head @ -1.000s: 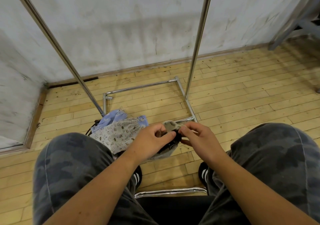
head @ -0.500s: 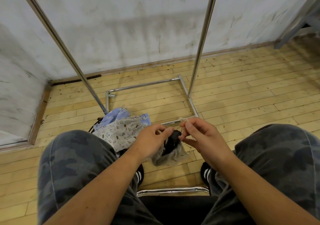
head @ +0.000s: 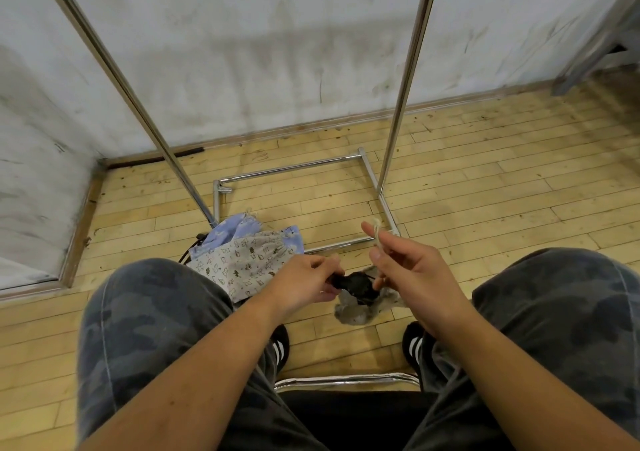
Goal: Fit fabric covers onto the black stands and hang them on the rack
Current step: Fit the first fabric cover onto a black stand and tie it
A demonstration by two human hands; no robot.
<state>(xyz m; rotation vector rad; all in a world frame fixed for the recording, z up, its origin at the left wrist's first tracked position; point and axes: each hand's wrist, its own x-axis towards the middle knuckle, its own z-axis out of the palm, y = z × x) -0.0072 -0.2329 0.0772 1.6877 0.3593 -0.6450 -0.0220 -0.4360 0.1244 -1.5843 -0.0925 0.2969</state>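
Note:
Between my knees my left hand grips a small black stand by its left end. A grey fabric cover hangs slack under and around the stand. My right hand is raised a little to the right and pinches a pale drawstring between thumb and forefinger, the cord running up above the fingers. On the floor to the left lie a printed beige cover and a light blue cover. The metal rack stands ahead, with its two uprights and floor frame in view.
I sit on a chair whose chrome front edge shows between my legs. My knees in camouflage trousers flank the hands. A white wall with a wooden skirting board runs behind the rack. A grey metal frame stands at the far right.
My right hand has lifted away from the stand, drawing the pale cord upward. The grey cover has dropped lower and hangs beneath the black stand. My left hand stays on the stand.

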